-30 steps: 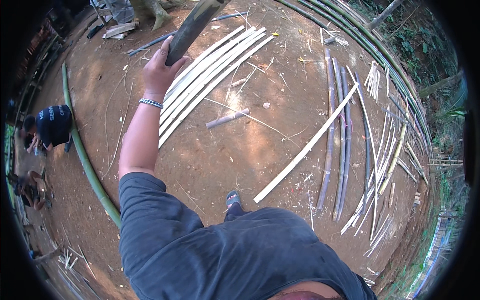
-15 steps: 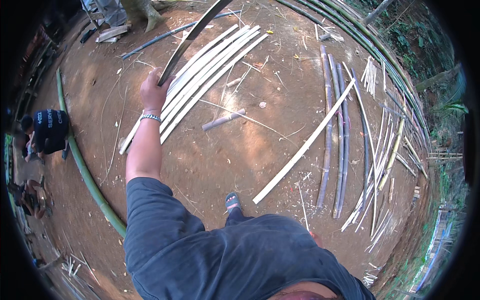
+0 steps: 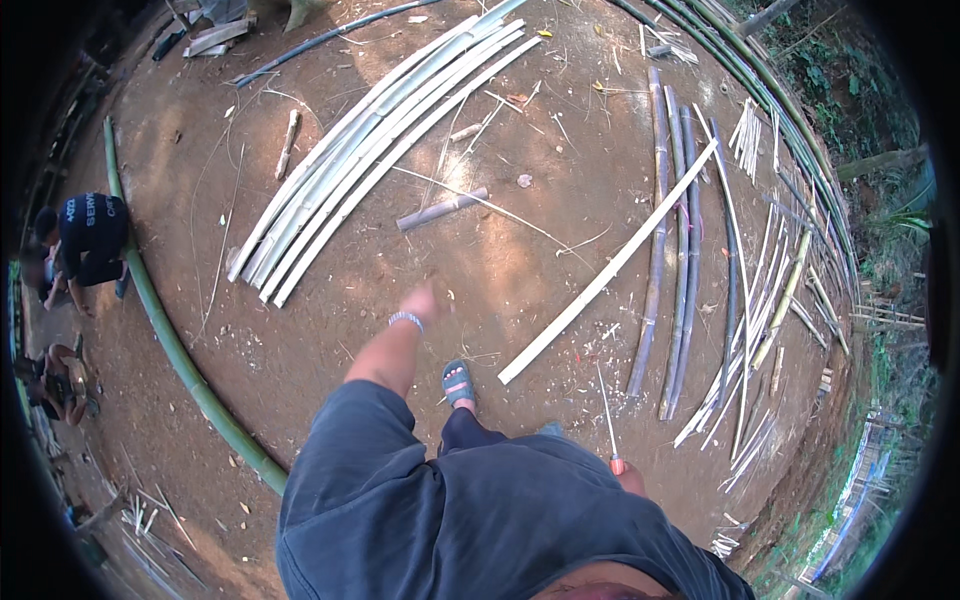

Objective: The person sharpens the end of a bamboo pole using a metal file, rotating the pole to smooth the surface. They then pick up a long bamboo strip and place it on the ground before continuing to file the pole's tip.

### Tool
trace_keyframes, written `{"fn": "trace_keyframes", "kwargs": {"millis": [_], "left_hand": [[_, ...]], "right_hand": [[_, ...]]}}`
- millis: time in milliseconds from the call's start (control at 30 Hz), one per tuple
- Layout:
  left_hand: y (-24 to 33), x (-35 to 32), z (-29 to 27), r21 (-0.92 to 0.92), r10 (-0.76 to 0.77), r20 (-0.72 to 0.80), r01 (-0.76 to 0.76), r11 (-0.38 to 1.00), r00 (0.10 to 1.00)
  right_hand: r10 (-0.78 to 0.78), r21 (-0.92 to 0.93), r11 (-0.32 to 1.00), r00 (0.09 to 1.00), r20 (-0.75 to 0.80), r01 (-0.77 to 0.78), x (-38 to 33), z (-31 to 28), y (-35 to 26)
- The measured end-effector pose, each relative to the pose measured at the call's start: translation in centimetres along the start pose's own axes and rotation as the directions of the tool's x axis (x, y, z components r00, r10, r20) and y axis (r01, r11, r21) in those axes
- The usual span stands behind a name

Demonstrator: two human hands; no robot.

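My left hand (image 3: 425,302), with a chain bracelet at its wrist, hangs over bare soil above my sandalled foot (image 3: 459,384). It is smeared by motion, its fingers are unclear, and no long piece shows in it. Beyond it lies a row of long pale split bamboo strips (image 3: 400,130), one showing its hollow inner side. At my right side, partly hidden by my shirt, my right hand (image 3: 630,478) is closed on the orange handle of a long thin-bladed knife (image 3: 606,412). A single pale bamboo strip (image 3: 610,272) slants across the ground ahead of that hand.
Dark bamboo poles (image 3: 655,240) lie to the right, beside thin split sticks (image 3: 745,370). A thick green pole (image 3: 190,370) curves along the left, where a person in a black shirt (image 3: 92,235) crouches. A short cut piece (image 3: 440,209) lies mid-ground.
My left hand has let go of the long split bamboo piece, now lying with the other strips, and has swung back toward me and rightward. More of the knife's orange handle shows at my right.
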State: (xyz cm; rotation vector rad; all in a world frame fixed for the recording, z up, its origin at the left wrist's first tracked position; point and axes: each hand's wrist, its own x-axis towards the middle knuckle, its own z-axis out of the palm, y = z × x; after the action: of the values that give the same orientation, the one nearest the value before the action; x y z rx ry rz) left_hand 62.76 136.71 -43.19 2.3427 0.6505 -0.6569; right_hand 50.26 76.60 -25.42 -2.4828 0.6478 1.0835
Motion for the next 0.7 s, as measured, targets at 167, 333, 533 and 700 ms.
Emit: {"fn": "trace_keyframes", "kwargs": {"millis": [167,333,533,700], "left_hand": [[-4.3,-17.5,22.2,0.007,-0.110,0.697,0.147,0.989,0.708],[-5.9,-22.6,22.6,-0.011,-0.201,0.602,0.260,0.966,0.772],[-6.8,-14.1,16.3,-0.261,-0.441,-0.049,0.414,0.872,0.896],[2.9,-8.5,16.5,-0.384,-0.358,-0.257,0.245,0.890,0.898]], "right_hand": [[-0.083,0.001,0.997,0.995,0.055,0.084,0.1,-1.0,0.4],[-0.135,-0.155,0.975,0.979,0.150,0.158,3.3,-2.4,2.0],[-0.075,-0.048,0.995,0.953,0.294,0.093,9.0,-6.2,5.2],[-0.008,0.095,0.995,0.945,0.327,-0.024,17.6,-6.3,10.9]]}}
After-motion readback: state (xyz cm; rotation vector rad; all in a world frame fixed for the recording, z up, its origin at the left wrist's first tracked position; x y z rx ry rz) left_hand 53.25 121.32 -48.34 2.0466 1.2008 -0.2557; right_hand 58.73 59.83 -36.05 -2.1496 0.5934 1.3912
